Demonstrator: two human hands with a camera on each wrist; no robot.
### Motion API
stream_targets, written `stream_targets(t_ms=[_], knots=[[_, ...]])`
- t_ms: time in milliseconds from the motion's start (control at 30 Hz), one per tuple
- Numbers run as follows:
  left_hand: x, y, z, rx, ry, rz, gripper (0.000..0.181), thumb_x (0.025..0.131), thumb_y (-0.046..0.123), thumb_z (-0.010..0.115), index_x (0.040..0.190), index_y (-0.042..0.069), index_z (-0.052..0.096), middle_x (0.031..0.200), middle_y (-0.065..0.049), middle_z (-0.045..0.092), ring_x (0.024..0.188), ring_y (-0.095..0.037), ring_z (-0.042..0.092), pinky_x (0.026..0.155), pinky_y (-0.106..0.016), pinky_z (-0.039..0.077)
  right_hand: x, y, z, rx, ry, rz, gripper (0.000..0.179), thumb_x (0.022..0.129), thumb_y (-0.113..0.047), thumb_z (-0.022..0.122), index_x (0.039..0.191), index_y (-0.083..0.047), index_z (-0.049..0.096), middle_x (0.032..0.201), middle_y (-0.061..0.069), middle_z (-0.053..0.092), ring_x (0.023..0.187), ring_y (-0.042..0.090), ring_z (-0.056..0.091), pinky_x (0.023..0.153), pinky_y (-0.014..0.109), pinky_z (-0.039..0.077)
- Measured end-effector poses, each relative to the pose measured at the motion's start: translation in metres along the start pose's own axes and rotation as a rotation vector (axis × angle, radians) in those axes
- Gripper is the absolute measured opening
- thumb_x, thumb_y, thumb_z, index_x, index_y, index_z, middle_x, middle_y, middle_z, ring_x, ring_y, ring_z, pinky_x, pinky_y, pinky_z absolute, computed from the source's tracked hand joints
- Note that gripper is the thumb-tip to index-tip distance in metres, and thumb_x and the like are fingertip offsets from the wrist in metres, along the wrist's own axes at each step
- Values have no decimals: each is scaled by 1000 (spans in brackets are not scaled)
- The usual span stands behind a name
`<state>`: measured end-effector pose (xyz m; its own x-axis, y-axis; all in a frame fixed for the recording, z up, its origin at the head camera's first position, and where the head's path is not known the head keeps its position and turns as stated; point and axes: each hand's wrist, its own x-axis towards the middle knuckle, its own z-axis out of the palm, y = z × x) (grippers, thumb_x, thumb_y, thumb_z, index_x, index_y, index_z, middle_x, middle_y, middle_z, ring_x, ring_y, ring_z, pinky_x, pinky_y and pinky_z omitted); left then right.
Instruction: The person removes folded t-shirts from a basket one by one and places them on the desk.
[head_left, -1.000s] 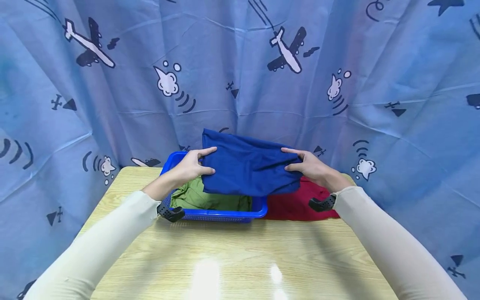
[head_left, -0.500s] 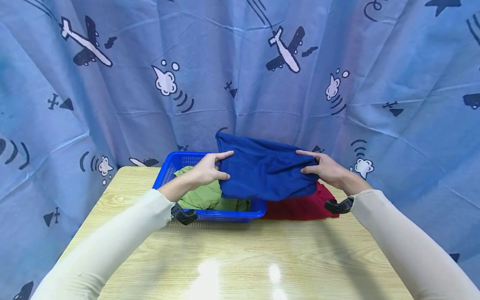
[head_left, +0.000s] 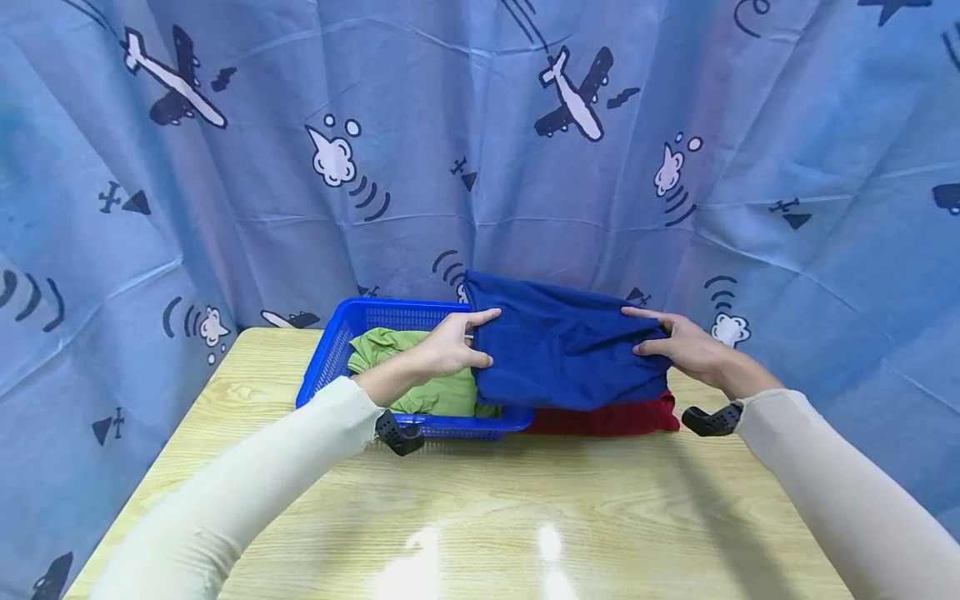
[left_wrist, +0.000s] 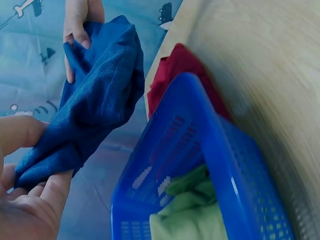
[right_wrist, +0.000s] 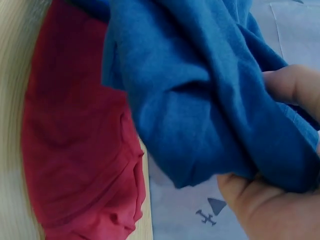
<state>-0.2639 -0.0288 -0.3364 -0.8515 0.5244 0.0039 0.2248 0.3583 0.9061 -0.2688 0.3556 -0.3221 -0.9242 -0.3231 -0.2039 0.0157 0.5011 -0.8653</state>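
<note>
We see the blue cloth (head_left: 562, 346) held up between the left hand (head_left: 450, 346) and the right hand (head_left: 693, 350), long side running from hand to hand. Each hand pinches one end. The red cloth (head_left: 600, 421) lies below, nearer the right hand; the basket (head_left: 450, 423) sits below the left. Only our left wrist view shows a gap between blue and red.

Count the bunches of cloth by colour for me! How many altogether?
1 blue bunch, held by the left hand and right hand
1 red bunch, on the table beside the basket
1 green bunch, in the basket; I can't tell how many pieces
Total: 3 bunches
</note>
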Motion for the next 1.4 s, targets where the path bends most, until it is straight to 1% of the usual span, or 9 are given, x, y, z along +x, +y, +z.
stream_targets(t_ms=[300,433,567,767,900,967,1200,1333,1400], knots=[[7,6,27,6,-8,26,82,85,-6,69,158,13,37,156,-16,45,56,-7,37,53,-21,36,-12,18,-12,-36,0,18,79,96,-12,65,162,-11,21,163,25,29,109,-11,54,91,15,51],[10,10,39,-3,-35,30,82,86,-6,68,158,14,35,108,-11,69,46,-8,30,48,-21,35,-21,26,-19,-55,7,28,79,97,-13,65,162,-11,22,162,27,29,107,-16,52,90,13,48],[11,13,48,-5,-44,40,83,86,-6,68,159,13,34,62,2,46,45,-7,30,47,-20,33,-28,31,-25,-60,5,25,77,97,-14,64,162,-9,22,161,28,29,108,-17,53,90,12,48],[15,14,65,-1,-36,42,82,87,-6,69,159,14,35,79,-2,64,45,-8,29,46,-21,32,-36,42,-33,-94,24,45,75,98,-16,64,162,-12,25,162,27,28,110,-16,50,90,13,47],[16,17,77,25,-28,46,82,87,-6,70,158,16,36,67,0,50,44,-8,31,46,-21,32,-43,49,-38,-132,23,52,74,99,-16,62,162,-14,24,164,30,19,135,14,46,97,22,45],[16,18,83,25,-30,48,82,86,-6,70,158,16,37,72,3,47,44,-8,32,47,-21,32,-46,54,-41,-136,25,62,74,98,-16,63,162,-15,25,165,31,18,135,17,47,97,24,47],[20,22,103,-14,-69,58,83,87,-6,70,159,16,35,57,6,40,41,-10,32,45,-21,30,-57,70,-51,-92,29,69,73,98,-15,63,161,-16,27,160,19,31,106,-16,55,88,17,52],[21,21,112,-40,-88,49,84,87,-5,71,159,17,35,93,-3,71,45,-9,40,47,-19,34,-65,78,-55,-97,15,70,72,99,-16,63,161,-20,27,151,-4,41,107,-16,55,88,16,52],[21,20,117,-62,-108,40,85,87,-5,70,160,18,33,115,-9,71,47,-9,41,48,-19,35,-70,82,-57,-109,12,73,72,99,-17,63,161,-20,27,146,-10,44,107,-17,54,87,15,51]])
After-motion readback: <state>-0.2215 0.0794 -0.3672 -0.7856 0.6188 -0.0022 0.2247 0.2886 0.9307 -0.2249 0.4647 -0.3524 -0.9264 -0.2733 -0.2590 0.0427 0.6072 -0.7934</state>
